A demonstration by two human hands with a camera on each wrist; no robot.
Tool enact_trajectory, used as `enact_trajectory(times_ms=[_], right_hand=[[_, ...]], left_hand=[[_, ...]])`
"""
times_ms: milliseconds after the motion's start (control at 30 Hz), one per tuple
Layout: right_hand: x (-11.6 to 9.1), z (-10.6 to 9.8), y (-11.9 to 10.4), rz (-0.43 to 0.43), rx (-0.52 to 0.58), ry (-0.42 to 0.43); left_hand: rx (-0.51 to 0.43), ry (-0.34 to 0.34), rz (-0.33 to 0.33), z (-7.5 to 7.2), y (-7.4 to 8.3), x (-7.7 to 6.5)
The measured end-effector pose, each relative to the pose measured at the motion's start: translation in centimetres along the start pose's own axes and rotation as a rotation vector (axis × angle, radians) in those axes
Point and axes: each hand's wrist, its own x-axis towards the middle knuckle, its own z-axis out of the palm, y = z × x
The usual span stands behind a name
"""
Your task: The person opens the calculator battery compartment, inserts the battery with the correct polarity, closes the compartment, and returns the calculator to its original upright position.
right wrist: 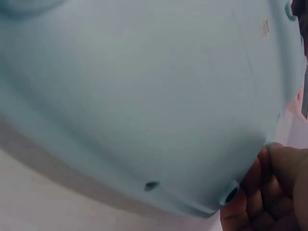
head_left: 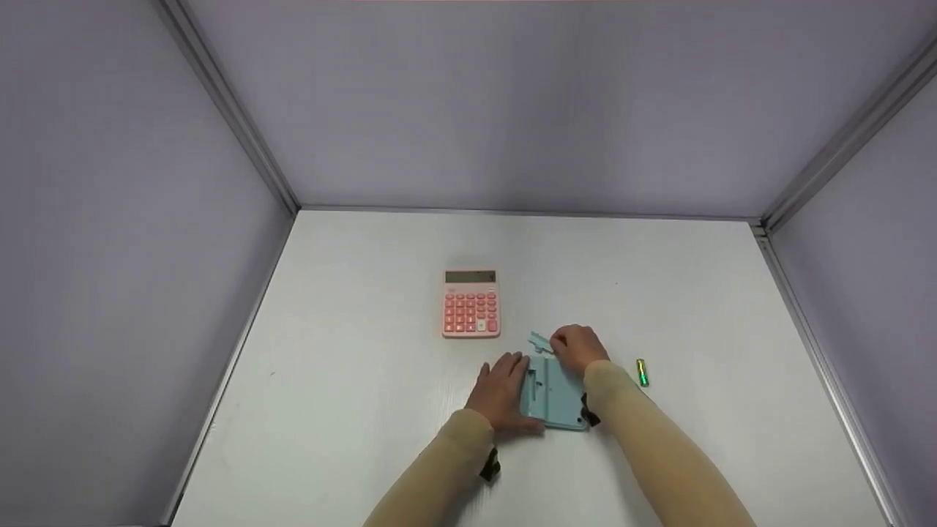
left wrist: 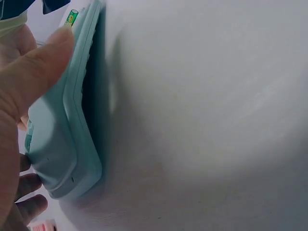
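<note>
A light blue calculator (head_left: 567, 399) lies face down, its narrow battery slot (head_left: 533, 384) uncovered. My left hand (head_left: 499, 395) holds it at the left side, thumb along the near edge and fingertips by the far left corner. In the left wrist view the thumb (left wrist: 48, 62) and fingers span the calculator (left wrist: 53, 130). Just beyond its far edge, my right hand (head_left: 580, 348) pinches a thin light blue battery cover (head_left: 540, 342). Curled right fingers (right wrist: 269, 197) show beside the calculator's back (right wrist: 159, 96) in the right wrist view; the cover is hidden there.
A pink calculator (head_left: 471, 304) lies face up farther back on the white table (head_left: 351, 329). To the right of my right hand is a green battery (head_left: 642, 372). Grey panels (head_left: 512, 110) with metal edges enclose the table at the back and sides.
</note>
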Motion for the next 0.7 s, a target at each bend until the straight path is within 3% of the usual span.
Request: enact_trajectory(times_ms=[467, 600, 700], right_hand=[[1.0, -0.9, 0.7, 0.044, -0.001, -0.016], [0.2, -2.2, 1.2, 0.036, 0.038, -0.018], [-0.8, -3.9, 2.2, -0.019, 0.048, -0.008]], left_hand=[[-0.026, -0.041, -0.006, 0.1, 0.3, 0.1], [-0.057, -0.039, 0.008, -0.2, -0.1, 0.0], [-0.08, -0.049, 0.011, -0.4, -0.8, -0.3]])
